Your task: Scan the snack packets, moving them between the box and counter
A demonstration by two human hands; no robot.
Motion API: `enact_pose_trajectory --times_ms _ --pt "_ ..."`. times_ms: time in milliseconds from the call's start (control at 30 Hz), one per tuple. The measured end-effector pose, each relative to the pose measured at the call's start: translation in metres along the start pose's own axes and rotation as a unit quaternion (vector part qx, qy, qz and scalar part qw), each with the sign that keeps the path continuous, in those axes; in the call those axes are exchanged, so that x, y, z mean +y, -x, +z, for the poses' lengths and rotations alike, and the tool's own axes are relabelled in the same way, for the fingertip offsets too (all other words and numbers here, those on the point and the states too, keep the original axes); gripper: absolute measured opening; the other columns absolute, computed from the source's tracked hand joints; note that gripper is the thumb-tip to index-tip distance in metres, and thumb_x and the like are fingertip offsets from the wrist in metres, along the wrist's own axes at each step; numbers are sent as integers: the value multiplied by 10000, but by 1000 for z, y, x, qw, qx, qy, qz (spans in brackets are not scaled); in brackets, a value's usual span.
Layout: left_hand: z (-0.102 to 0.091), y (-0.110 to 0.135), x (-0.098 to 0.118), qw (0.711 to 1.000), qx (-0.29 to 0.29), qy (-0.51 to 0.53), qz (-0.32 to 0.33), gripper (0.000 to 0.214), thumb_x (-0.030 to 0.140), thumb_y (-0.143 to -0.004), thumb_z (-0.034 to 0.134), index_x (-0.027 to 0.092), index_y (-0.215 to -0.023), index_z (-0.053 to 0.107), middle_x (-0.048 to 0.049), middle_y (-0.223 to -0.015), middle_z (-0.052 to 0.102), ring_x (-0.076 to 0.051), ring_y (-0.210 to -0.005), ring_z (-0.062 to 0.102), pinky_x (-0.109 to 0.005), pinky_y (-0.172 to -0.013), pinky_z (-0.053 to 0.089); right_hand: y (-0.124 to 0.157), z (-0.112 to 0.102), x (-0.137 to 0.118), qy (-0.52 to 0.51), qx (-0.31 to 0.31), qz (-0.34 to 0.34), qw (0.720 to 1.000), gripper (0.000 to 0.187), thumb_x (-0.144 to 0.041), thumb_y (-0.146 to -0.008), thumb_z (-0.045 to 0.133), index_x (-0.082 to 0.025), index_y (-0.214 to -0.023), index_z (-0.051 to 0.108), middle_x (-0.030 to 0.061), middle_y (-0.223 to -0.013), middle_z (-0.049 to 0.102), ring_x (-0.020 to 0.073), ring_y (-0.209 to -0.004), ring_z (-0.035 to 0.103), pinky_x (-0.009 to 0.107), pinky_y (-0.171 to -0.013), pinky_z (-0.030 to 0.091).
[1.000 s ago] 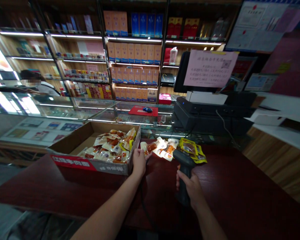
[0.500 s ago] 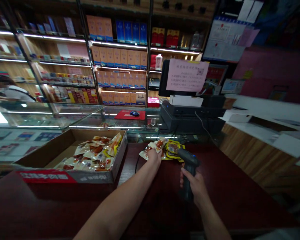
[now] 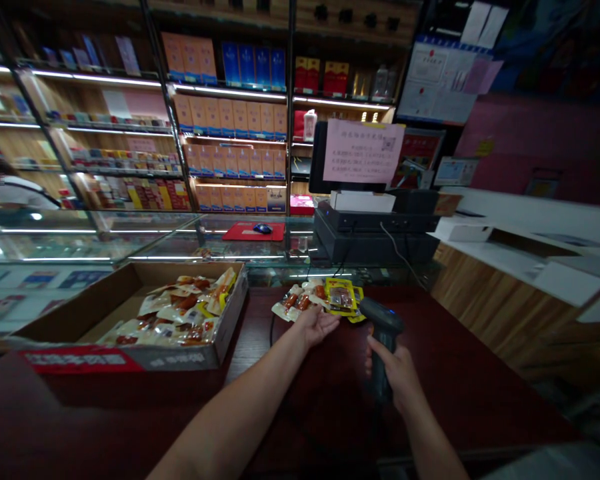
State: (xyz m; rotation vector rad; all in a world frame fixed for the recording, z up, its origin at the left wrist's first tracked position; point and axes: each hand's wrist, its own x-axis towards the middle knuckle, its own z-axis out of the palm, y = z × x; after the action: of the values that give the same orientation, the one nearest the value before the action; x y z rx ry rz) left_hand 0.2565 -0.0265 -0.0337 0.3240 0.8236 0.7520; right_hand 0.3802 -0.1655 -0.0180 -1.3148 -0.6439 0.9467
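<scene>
My left hand [image 3: 317,325] is open, palm partly up with its fingers stretched to the right, just in front of the snack packets. Several white-and-clear packets [image 3: 296,301] with brown food inside lie on the dark red counter [image 3: 330,407]. Yellow-edged packets [image 3: 343,295] lie against them on the right. In my right hand [image 3: 397,370] is a dark barcode scanner [image 3: 381,320], gripped by its handle, its head tilted toward the yellow packets. To the left stands an open cardboard box [image 3: 180,360] holding a heap of similar packets [image 3: 180,310].
A screen with a pink paper notice [image 3: 361,150] stands behind, on a black cash register [image 3: 375,233]. A blue mouse [image 3: 263,228] rests on a red mat [image 3: 235,231] on the glass counter. Boxed goods fill the back shelves. A person [image 3: 17,187] is at the far left.
My left hand has let go of the white packets, drawn back slightly toward me and opened. The packets now lie on the counter. My right hand still holds the scanner. The view has shifted slightly.
</scene>
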Motion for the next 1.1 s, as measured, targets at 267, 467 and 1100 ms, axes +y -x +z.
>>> enact_pose_trajectory --times_ms 267,467,1100 --pt "-50 71 56 963 -35 -174 203 150 234 -794 544 92 -801 589 -107 -763 673 -165 -595 654 -277 -577 511 1 33 17 4 -71 17 997 468 -402 -546 772 -168 -882 545 -66 -475 556 115 -368 510 236 -352 435" --pt "-124 108 137 717 309 -443 441 133 285 -717 586 156 -687 573 -74 -720 657 -187 -624 637 -305 -621 485 7 68 31 16 -129 24 991 464 -411 -586 749 -164 -916 535 -67 -491 557 112 -375 508 232 -357 426" --pt "-180 132 157 555 468 -504 467 61 191 -728 464 196 -669 475 -39 -670 563 -196 -697 554 -292 -675 417 23 98 44 40 -163 36 985 479 -417 -574 748 -162 -916 529 -67 -477 551 110 -361 492 232 -343 420"
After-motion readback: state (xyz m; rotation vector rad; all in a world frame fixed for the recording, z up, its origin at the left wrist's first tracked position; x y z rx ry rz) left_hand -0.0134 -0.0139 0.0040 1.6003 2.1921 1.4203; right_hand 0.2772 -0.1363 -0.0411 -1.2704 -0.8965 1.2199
